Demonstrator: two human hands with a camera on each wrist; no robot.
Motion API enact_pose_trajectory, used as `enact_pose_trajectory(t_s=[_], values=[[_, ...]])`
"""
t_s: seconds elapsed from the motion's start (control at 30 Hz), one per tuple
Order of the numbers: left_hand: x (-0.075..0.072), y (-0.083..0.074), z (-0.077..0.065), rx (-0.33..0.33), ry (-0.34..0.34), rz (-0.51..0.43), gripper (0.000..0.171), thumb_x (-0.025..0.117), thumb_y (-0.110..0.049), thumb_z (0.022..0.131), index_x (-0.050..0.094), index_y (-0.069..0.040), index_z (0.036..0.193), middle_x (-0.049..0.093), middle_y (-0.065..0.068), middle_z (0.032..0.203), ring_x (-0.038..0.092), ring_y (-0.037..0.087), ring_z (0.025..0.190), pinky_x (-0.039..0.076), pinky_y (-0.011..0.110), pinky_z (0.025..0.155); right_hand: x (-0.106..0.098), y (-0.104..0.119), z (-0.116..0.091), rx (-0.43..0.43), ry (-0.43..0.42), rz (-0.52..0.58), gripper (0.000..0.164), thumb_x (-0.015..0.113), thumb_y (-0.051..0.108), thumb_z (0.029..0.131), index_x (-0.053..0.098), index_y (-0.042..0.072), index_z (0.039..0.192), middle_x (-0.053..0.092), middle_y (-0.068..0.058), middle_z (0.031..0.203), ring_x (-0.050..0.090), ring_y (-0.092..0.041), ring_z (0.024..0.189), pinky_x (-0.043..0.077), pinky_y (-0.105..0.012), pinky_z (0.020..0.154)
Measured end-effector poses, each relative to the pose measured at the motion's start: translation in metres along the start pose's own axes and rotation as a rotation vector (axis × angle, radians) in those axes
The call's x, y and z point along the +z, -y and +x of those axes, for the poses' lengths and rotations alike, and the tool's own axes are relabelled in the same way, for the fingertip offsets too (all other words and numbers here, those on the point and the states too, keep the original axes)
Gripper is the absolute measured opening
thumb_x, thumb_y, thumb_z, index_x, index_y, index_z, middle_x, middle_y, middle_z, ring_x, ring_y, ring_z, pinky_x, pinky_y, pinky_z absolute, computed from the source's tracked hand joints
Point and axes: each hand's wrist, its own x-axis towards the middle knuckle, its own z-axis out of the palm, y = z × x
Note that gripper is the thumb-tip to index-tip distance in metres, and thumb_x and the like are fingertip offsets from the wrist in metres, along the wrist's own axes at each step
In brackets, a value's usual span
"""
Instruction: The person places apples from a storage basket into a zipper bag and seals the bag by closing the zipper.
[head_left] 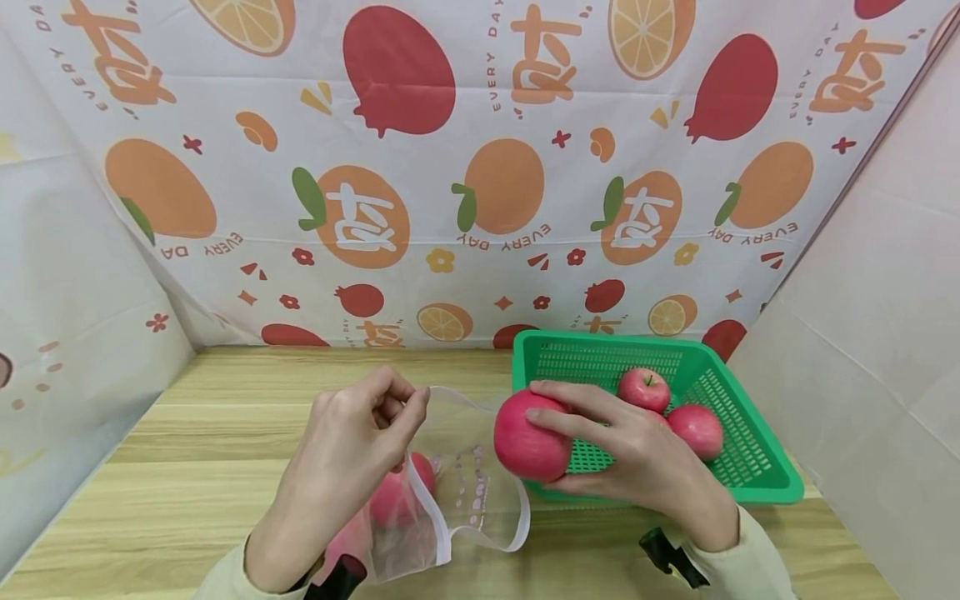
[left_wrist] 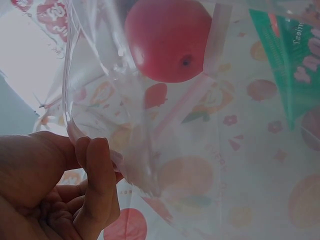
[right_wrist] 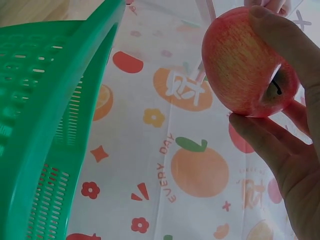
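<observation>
My left hand (head_left: 367, 433) pinches the edge of a clear zip bag (head_left: 480, 475) with white trim and pink print. Through the film an apple (head_left: 393, 500) shows inside, partly behind the left hand and wrist. In my right hand (head_left: 622, 442) is a red apple (head_left: 531, 435), gripped between thumb and fingers, over the bag's right side and by the basket's left edge. The right wrist view shows that apple (right_wrist: 245, 65) with its stem turned toward the palm. In the left wrist view, the bag's film (left_wrist: 140, 130) hangs from the left fingertips.
A green perforated basket (head_left: 750, 417) stands at the right with several apples, among them one apple (head_left: 643, 389) with its stem up. Everything rests on a wood-grain table (head_left: 247, 417). Behind it hangs a fruit-print cloth (head_left: 450, 275), and pale side sheets (head_left: 862, 333) flank the table.
</observation>
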Motion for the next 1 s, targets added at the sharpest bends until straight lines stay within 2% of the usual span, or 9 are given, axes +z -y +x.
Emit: enact_pose_trajectory(t_s=[0.43,0.57,0.77,1.0], values=[[0.0,-0.001,0.0,-0.012,0.014,-0.008,0.019,0.073,0.002,0.088,0.066,-0.012,0.077,0.055,-0.013,0.056,0.046,-0.007,0.041,0.041,0.017,0.042,0.001,0.006,0.0,0.039,0.041,0.019,0.071,0.09,0.04,0.077,0.061,0.021,0.139,0.057,-0.004,0.144,0.057,-0.019,0.128,0.06,-0.031,0.087],[0.0,-0.001,0.0,-0.016,0.014,-0.004,0.019,0.073,0.002,0.088,0.066,-0.012,0.077,0.054,-0.013,0.056,0.046,-0.007,0.041,0.041,0.017,0.042,0.002,0.008,0.003,0.008,0.015,0.016,0.07,0.089,0.041,0.077,0.062,0.021,0.138,0.058,-0.004,0.143,0.059,-0.019,0.127,0.06,-0.031,0.087],[-0.001,-0.001,-0.001,-0.014,0.01,0.006,0.018,0.074,0.002,0.088,0.067,-0.012,0.078,0.054,-0.014,0.056,0.046,-0.008,0.041,0.04,0.017,0.042,0.005,0.01,0.007,-0.075,-0.044,0.068,0.069,0.09,0.037,0.078,0.062,0.015,0.137,0.059,-0.011,0.141,0.058,-0.024,0.127,0.056,-0.03,0.097],[0.0,-0.001,-0.001,-0.001,0.004,0.011,0.018,0.074,0.003,0.087,0.067,-0.011,0.078,0.055,-0.014,0.056,0.046,-0.008,0.042,0.04,0.016,0.042,0.007,0.013,0.008,-0.084,-0.045,0.087,0.07,0.09,0.036,0.077,0.062,0.014,0.137,0.059,-0.012,0.141,0.058,-0.025,0.128,0.054,-0.029,0.1]])
